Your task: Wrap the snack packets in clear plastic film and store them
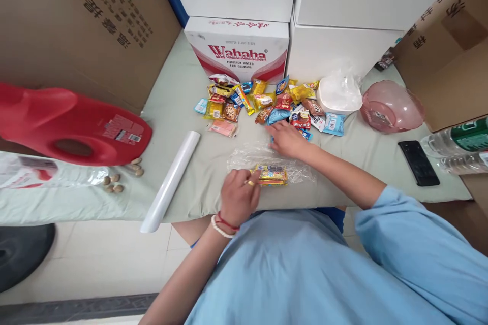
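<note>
My left hand, with curled fingers, holds the left end of a small stack of yellow snack packets. These packets lie on a crumpled sheet of clear plastic wrap. Farther forward, my right hand reaches over the wrap with its fingers apart. Its fingertips are at the near edge of a pile of wrapped snacks, beside a blue packet and a red one. A pink packet lies at the pile's left front.
A white roll lies left, beyond it a red jug and several nuts. To the right are a white container, a pink bowl, a phone and bottles. A Wahaha box stands behind.
</note>
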A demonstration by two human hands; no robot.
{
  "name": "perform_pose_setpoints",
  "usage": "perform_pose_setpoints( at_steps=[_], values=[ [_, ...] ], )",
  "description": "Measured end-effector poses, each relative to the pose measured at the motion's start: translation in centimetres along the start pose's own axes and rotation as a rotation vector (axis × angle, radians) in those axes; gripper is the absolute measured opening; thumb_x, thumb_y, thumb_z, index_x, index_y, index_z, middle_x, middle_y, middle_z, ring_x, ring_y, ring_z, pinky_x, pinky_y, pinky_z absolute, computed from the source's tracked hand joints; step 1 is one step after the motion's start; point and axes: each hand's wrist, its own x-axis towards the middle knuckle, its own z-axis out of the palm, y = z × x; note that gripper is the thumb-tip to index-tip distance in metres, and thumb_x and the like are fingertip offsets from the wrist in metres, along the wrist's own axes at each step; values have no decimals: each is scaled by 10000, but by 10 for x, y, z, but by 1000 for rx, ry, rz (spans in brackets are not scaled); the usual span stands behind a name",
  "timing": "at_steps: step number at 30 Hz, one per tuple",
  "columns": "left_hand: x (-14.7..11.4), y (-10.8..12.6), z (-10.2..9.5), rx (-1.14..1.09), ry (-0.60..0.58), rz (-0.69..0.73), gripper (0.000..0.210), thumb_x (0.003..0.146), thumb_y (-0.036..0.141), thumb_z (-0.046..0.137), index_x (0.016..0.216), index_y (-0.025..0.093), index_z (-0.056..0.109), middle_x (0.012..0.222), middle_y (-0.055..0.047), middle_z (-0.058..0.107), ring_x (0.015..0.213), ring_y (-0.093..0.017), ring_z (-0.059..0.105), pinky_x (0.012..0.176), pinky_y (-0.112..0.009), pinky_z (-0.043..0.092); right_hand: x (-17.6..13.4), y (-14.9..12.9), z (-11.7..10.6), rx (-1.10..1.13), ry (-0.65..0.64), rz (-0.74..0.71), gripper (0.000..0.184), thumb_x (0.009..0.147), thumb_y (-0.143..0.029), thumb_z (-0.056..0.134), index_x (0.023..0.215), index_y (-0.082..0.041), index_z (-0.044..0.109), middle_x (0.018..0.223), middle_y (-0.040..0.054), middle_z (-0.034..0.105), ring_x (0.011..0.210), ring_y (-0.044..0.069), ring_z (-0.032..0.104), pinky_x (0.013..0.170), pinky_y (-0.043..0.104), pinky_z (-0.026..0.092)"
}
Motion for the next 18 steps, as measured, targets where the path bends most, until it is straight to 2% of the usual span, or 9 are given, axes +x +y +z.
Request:
perform_pose_setpoints(
  at_steps=[1, 3, 5, 6, 9, 11, 13, 15, 18],
  values=[
    [1, 8, 9, 21, -89, -16, 276, 1024, 255, 504, 1191, 239, 724, 896, -80, 622, 849, -251, 548, 775, -383, 438, 13, -3, 5, -11, -59, 4, 583, 949, -334, 696, 1457, -76, 570, 1332, 215, 669, 1301, 372, 504, 1047, 446, 419],
    [3, 14, 26, 66, -218, -90, 291, 1039, 284, 498, 1195, 230, 738, 871, -87, 620, 853, -263, 545, 758, -384, 430, 33, -8, 10, -24, -174, 9, 460, 926, -293, 717, 1327, -72, 672, 1204, 216, 726, 1241, 369, 561, 985, 412, 432],
    [4, 12, 39, 93, -280, -145, 315, 1051, 294, 483, 1223, 224, 738, 878, -92, 639, 878, -273, 557, 755, -384, 431, 39, -11, 6, -14, -241, -12, 257, 943, -228, 670, 1160, -121, 755, 1089, 169, 766, 1141, 317, 629, 896, 347, 436],
    [3, 10, 43, 99, -291, -158, 329, 1056, 296, 474, 1246, 224, 732, 881, -92, 650, 884, -275, 564, 753, -384, 433, 37, -13, 2, 4, -245, -30, 211, 955, -213, 645, 1109, -147, 772, 1051, 140, 776, 1080, 287, 655, 850, 322, 431],
    [0, 5, 48, 84, -288, -164, 339, 1061, 311, 471, 1270, 230, 725, 857, -86, 671, 873, -272, 584, 741, -377, 446, 9, -18, -9, 99, -206, -152, 226, 992, -214, 584, 1110, -194, 776, 1029, 81, 782, 954, 229, 675, 785, 289, 409],
    [-2, 2, 50, 31, -268, -169, 319, 1052, 312, 487, 1224, 231, 742, 839, -86, 685, 871, -268, 610, 759, -374, 473, -20, -23, -6, 160, -202, -293, 258, 1010, -214, 557, 1158, -216, 768, 1009, 73, 773, 922, 219, 661, 781, 288, 411],
    [-5, -3, 53, -70, -231, -181, 301, 1032, 304, 509, 1180, 226, 759, 893, -99, 729, 914, -270, 653, 816, -386, 516, -50, -29, 8, 175, -216, -392, 298, 1021, -199, 536, 1227, -229, 749, 956, 80, 751, 895, 226, 632, 779, 299, 424],
    [-11, -12, 53, -226, -177, -217, 301, 1003, 309, 533, 1176, 233, 768, 1022, -107, 774, 992, -273, 693, 893, -408, 549, -74, -33, 31, 175, -196, -399, 365, 1032, -161, 488, 1315, -227, 709, 936, 91, 727, 889, 239, 605, 801, 322, 445],
    [-23, -32, 46, -526, -70, -398, 290, 944, 369, 587, 1108, 246, 791, 1106, -83, 796, 1037, -263, 720, 939, -404, 572, -94, -36, 60, 191, -141, -368, 439, 1046, -126, 424, 1406, -228, 653, 989, 103, 706, 936, 250, 579, 861, 350, 465]
  ],
)
